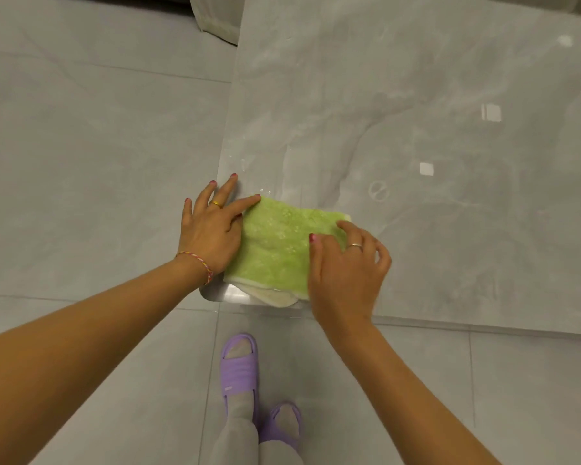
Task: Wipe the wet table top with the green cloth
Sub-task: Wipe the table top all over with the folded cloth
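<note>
1. The left hand (212, 229) lies flat, fingers straight and spread, its forefinger pressing the green cloth's (275, 243) left edge; it clamps nothing.
2. The right hand (346, 263) rests on the cloth's right side, fingers bent, fingertips pushing into the pile.
3. The cloth sits folded on the near left corner of the marble table top (416, 112), a pale underside showing at its near edge.
4. It looks soft, limp and light; flat palms on top should steer it best.
5. Water beads (265, 191) glint just beyond the cloth. No containers are visible.
</note>
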